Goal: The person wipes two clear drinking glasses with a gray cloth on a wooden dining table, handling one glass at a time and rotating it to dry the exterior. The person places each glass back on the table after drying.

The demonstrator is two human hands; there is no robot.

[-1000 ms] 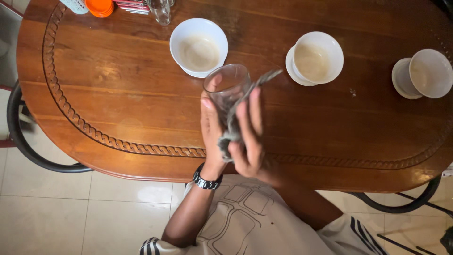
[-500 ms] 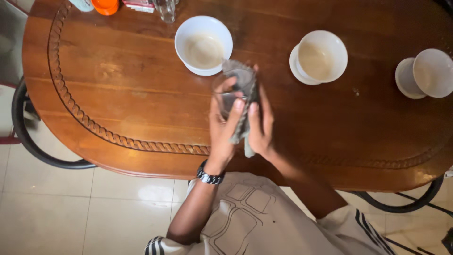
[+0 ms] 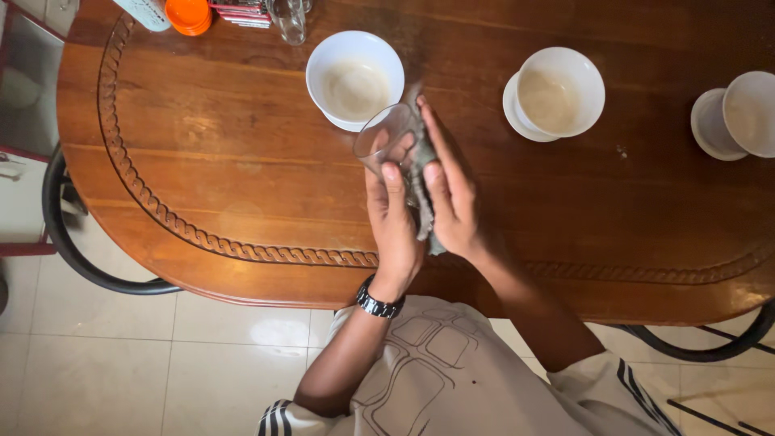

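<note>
Your left hand [image 3: 394,222] grips a clear glass [image 3: 386,139] above the table [image 3: 242,161]; your right hand [image 3: 452,194] presses a grey cloth [image 3: 423,211] against it. Wiping looks midway. Next, turn the glass steadily.

At about eleven o'clock, on the worktop's [image 3: 202,161] far edge, lies a flat red-and-white striped packet [image 3: 240,11] (cut off by the frame), with a pale labelled container [image 3: 145,11] just beyond an orange lid [image 3: 188,14] at ten o'clock.
</note>
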